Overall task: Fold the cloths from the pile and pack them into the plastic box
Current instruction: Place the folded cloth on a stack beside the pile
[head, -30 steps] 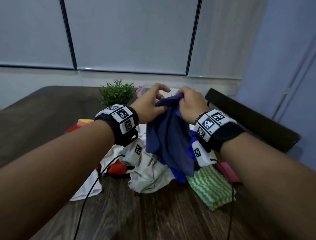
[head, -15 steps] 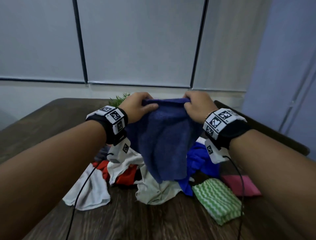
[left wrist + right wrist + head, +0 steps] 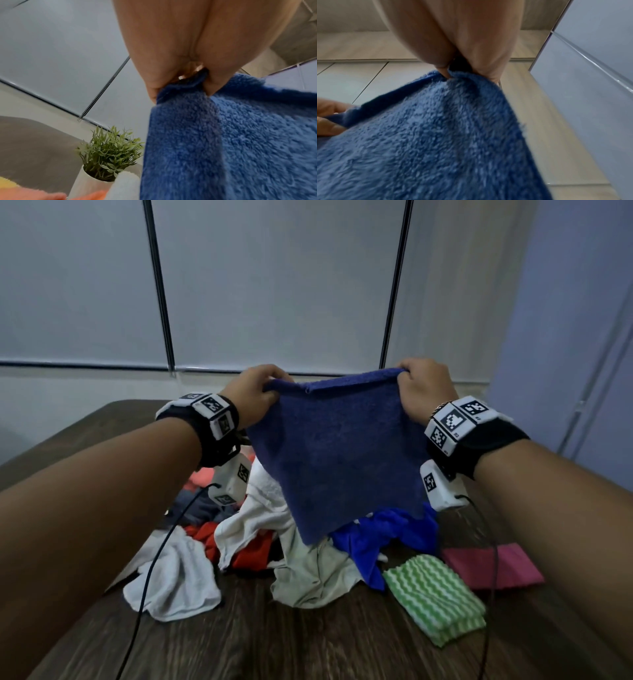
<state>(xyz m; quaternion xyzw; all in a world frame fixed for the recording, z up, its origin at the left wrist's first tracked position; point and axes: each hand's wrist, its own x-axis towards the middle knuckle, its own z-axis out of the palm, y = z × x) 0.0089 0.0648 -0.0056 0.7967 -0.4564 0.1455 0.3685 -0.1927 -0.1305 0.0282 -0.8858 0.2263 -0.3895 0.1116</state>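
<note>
A person's two bare forearms reach forward over a dark wooden table (image 3: 308, 642), each wrist wearing a black band with white marker cubes. The left hand (image 3: 251, 393) and the right hand (image 3: 423, 392) hold up a dark blue terry towel (image 3: 342, 453) by its two top corners, so it hangs flat and spread between them, its top edge level and taut. In the left wrist view, the thumb and curled fingers (image 3: 154, 75) pinch a bunched corner of the towel; in the right wrist view, the fingers (image 3: 489, 65) pinch the other corner the same way.

Below the towel's lower edge lies the pile of loose cloths (image 3: 274, 529) on the table: a crumpled white cloth (image 3: 178, 580) at the left, a cream cloth (image 3: 308, 570) in the middle, red fabric (image 3: 251, 554) showing underneath, and a bright blue cloth (image 3: 383, 537) at the right. Just right of the pile sit a folded green-and-white zigzag cloth (image 3: 435, 597) and, beside it, a flat pink cloth (image 3: 493, 566).

A small potted green plant (image 3: 109, 151) in a white pot stands beyond the pile, seen from the left wrist. Grey roller blinds (image 3: 274, 282) cover the wall behind. The plastic box shows in no view.
</note>
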